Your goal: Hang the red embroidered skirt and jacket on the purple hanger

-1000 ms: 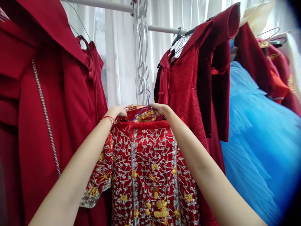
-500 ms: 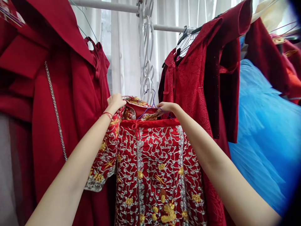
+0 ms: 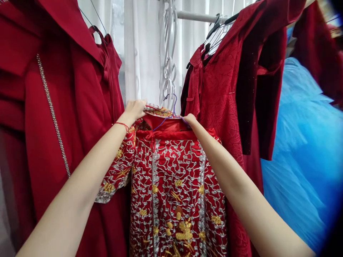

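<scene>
In front of me hangs a red skirt (image 3: pixel 177 167) embroidered in silver and gold, on a purple wire hanger (image 3: pixel 174 107). Behind its waistband is a matching embroidered jacket (image 3: pixel 115 178), whose sleeve drops to the left. My left hand (image 3: pixel 135 109) is closed on the jacket at its left shoulder, a red string around the wrist. At the right side of the collar, my right hand (image 3: pixel 189 118) grips the jacket's edge close to the hanger; its fingertips are partly hidden behind the cloth.
Dark red dresses (image 3: pixel 59 117) hang close on the left, one with a beaded strip. Other red garments (image 3: pixel 217 89) on black hangers and a blue tulle dress (image 3: pixel 300 160) hang at right. A white scrolled metal rack (image 3: pixel 168 53) stands before white curtains (image 3: pixel 144 46).
My right hand has lifted the right side of the jacket's collar, so more red lining shows behind the skirt. The view has shifted slightly, and the skirt sits a little lower-left to higher in it.
</scene>
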### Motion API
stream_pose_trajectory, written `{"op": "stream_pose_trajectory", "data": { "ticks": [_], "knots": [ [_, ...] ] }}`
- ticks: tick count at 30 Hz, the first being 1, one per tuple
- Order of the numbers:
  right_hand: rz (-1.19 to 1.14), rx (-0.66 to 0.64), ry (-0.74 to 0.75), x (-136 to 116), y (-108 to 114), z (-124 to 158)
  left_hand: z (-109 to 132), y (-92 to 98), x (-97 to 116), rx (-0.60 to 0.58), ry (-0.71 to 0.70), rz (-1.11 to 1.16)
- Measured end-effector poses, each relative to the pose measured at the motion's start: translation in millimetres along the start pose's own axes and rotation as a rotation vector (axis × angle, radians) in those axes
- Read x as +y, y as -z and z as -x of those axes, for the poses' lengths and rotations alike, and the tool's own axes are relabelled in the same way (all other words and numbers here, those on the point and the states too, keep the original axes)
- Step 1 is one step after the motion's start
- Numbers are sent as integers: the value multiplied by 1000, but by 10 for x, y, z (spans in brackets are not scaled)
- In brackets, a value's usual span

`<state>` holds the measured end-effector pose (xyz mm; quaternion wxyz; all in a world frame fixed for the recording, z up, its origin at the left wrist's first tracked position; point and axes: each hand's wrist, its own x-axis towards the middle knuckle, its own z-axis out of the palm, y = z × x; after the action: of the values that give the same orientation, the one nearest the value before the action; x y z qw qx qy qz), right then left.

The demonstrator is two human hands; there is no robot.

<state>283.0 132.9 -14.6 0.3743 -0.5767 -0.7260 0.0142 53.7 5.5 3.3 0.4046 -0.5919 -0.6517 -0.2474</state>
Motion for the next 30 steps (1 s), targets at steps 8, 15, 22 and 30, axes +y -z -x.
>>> {"op": "stream_pose_trajectory", "data": {
  "ticks": [8, 15, 22, 30],
  "knots": [
    [266, 363, 252, 53, 131, 54, 145, -41, -59, 155, 253, -139],
    [627, 119, 469, 286, 180, 184, 161, -532, -140, 42, 568, 22],
    [543, -338, -78, 306, 328, 219, 208, -659, -125, 169, 681, 229],
    [435, 123, -39, 403, 578, 261, 152, -584, 77, 152, 600, 271]
  ]
}}
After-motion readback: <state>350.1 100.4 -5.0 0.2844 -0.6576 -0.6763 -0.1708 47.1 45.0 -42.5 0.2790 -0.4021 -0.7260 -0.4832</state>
